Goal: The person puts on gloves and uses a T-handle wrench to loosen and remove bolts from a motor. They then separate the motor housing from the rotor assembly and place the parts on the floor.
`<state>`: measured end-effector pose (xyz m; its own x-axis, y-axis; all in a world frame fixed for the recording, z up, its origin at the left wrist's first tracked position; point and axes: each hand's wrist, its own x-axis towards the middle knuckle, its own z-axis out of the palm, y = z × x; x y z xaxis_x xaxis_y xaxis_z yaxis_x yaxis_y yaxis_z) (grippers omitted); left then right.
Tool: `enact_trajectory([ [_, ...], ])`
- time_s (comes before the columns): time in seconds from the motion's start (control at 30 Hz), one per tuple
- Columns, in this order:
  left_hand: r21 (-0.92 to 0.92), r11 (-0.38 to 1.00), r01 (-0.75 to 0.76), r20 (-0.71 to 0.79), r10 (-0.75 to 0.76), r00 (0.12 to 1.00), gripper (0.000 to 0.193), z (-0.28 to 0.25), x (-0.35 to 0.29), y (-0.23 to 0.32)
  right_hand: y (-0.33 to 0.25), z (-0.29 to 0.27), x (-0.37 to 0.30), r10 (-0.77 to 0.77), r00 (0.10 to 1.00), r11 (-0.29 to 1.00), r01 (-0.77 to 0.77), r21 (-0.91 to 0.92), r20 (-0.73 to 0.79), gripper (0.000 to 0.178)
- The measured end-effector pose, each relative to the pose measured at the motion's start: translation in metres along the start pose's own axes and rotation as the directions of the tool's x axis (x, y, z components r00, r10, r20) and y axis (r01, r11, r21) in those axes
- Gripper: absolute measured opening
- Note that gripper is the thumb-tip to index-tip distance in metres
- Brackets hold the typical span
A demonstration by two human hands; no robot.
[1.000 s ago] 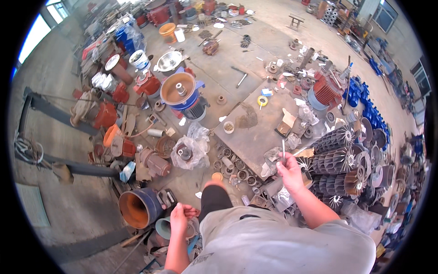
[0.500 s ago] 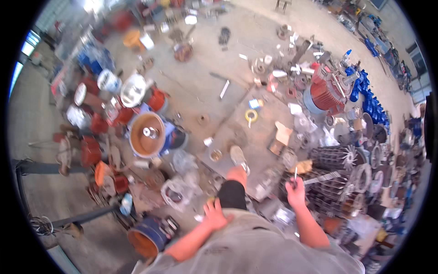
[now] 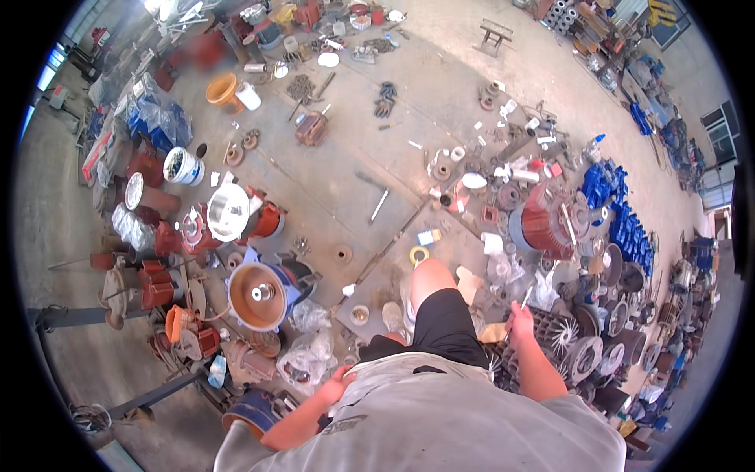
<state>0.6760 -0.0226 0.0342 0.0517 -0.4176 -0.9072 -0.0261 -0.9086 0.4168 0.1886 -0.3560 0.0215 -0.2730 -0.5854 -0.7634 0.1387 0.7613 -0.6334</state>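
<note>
My right hand is closed round a thin white stick, whose upper end sticks out above the fingers. I cannot make out its kind. Below that hand lie dark finned rotors and a piece of tan cardboard. By the hem of my grey shirt, my left hand has its fingers curled in against the cloth; whether they pinch the hem or something else is hard to see. One bare knee is raised in front of me, below black shorts.
To the left stand a blue motor housing, a silver bowl-shaped part and a white bucket. A large red motor is on the right, with blue castings behind it. Yellow tape lies on a floor plate.
My left hand has left the thigh for the shirt hem, its spread fingers now curled. One knee has risen into view. The right hand still holds the white stick, slightly farther right.
</note>
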Motion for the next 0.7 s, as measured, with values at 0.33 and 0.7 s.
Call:
enact_trajectory([
  [0.33,0.180,0.981,0.077,0.039,-0.085,0.996,0.064,-0.110,0.239,0.227,-0.003,0.112,0.251,-0.059,0.995,0.617,-0.027,-0.787,-0.080,0.037],
  [0.7,-0.014,0.989,0.149,-0.112,-0.150,0.982,0.093,-0.168,0.313,0.629,-0.442,0.555,0.456,-0.099,0.916,0.419,0.392,-0.819,0.388,0.067],
])
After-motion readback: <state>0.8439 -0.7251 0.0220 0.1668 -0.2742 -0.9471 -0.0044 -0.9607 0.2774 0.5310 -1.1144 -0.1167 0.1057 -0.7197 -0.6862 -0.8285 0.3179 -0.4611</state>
